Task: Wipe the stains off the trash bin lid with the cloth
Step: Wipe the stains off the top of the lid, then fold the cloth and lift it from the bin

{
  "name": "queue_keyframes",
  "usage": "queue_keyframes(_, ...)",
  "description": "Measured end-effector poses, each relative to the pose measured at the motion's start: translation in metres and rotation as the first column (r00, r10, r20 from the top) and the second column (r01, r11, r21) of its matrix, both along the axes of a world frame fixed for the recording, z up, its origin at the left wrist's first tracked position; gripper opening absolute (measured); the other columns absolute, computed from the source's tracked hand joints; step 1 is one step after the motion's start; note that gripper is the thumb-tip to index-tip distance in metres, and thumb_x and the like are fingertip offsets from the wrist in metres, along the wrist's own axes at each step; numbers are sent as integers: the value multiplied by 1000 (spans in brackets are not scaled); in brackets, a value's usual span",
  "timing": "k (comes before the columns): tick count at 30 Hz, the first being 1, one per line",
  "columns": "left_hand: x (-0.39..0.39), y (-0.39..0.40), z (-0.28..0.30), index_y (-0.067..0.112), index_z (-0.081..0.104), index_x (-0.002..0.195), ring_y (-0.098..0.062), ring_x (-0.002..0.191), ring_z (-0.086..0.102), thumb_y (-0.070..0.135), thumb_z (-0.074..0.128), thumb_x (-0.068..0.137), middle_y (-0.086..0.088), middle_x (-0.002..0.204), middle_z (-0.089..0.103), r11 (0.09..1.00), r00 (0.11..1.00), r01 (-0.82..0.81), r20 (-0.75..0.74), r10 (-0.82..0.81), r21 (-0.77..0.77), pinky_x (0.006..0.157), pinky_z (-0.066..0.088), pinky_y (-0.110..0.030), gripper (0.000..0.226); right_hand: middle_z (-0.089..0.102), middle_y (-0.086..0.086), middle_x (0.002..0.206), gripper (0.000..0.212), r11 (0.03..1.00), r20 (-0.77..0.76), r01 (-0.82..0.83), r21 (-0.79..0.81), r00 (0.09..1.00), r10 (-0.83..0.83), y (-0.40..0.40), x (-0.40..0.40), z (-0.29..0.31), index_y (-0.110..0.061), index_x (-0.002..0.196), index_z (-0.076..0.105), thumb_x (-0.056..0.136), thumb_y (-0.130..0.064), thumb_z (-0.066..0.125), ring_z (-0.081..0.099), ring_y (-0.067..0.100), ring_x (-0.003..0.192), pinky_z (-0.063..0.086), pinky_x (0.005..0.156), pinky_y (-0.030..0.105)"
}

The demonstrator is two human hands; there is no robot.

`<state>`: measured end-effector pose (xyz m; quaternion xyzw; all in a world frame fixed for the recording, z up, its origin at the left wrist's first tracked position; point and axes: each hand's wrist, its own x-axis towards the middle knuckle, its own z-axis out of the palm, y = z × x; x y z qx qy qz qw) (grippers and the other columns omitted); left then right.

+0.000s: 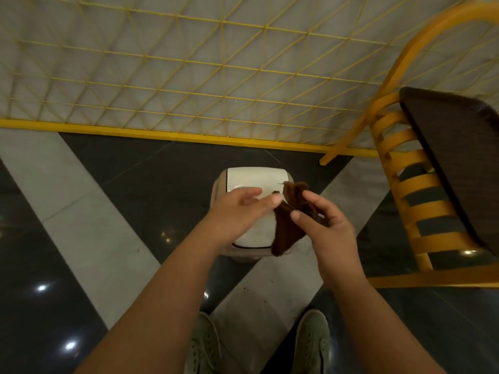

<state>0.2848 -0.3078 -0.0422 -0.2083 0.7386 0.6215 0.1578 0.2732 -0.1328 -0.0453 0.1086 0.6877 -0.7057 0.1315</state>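
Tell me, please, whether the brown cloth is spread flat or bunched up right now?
Bunched up. The brown cloth hangs crumpled between both hands, above the trash bin lid, not laid flat on it.

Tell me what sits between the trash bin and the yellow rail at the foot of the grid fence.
Nothing: in the head view, only bare dark floor tile separates the trash bin lid from the yellow rail. The chair stands off to the right.
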Motion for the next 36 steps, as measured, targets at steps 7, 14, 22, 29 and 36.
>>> queue_keyframes(7, 19, 15, 9, 20, 71, 105, -16, 97, 69, 24, 78, 77, 0, 99, 74, 960, 980, -183, -42, 197, 213, 84, 55, -29, 29, 70, -2, 106, 29, 993, 17, 35, -111, 999, -34, -14, 8, 23, -23, 109, 67, 91, -5, 55, 69, 12, 93, 57, 78, 30)
queue_keyframes(14, 21, 21, 16, 25, 65, 110, -13, 96, 67, 21, 70, 85, 4, 102, 71, 950, 928, -289, -208, 308, 118, 78, 57, -28, 26, 66, 2, 100, 25, 993, 137, 98, -58, 987, -90, -15, 7, 20, -24, 109, 64, 93, -8, 53, 68, 18, 91, 58, 68, 28)
queue_keyframes(22, 12, 11, 15, 40, 62, 118, -15, 105, 66, 7, 57, 93, 5, 108, 72, 966, 968, -67, -220, 124, 248, 83, 54, -28, 41, 26, -25, 145, 69, 919, -211, -267, 292, 919, 334, -2, 3, 10, -50, 138, 34, 76, -60, 64, 26, -17, 124, 33, 86, 0)
queue_keyframes(29, 5, 0, 18, 50, 40, 136, -8, 98, 69, 9, 58, 94, 10, 110, 72, 966, 976, 159, -177, -124, 202, 77, 55, -19, 62, 56, -16, 118, 64, 744, -72, -553, 375, 783, 618, 15, -33, 13, -41, 130, 48, 74, -29, 78, 52, -9, 107, 51, 83, 15)
queue_keyframes(36, -9, -6, -3, 25, 57, 130, -15, 99, 70, 32, 76, 67, 1, 110, 72, 842, 966, -228, 8, 258, 489, 77, 57, -28, 66, 72, -1, 92, 16, 941, 55, -332, -63, 941, 335, 23, -42, 4, -16, 102, 65, 92, -22, 55, 69, 13, 87, 54, 71, 26)
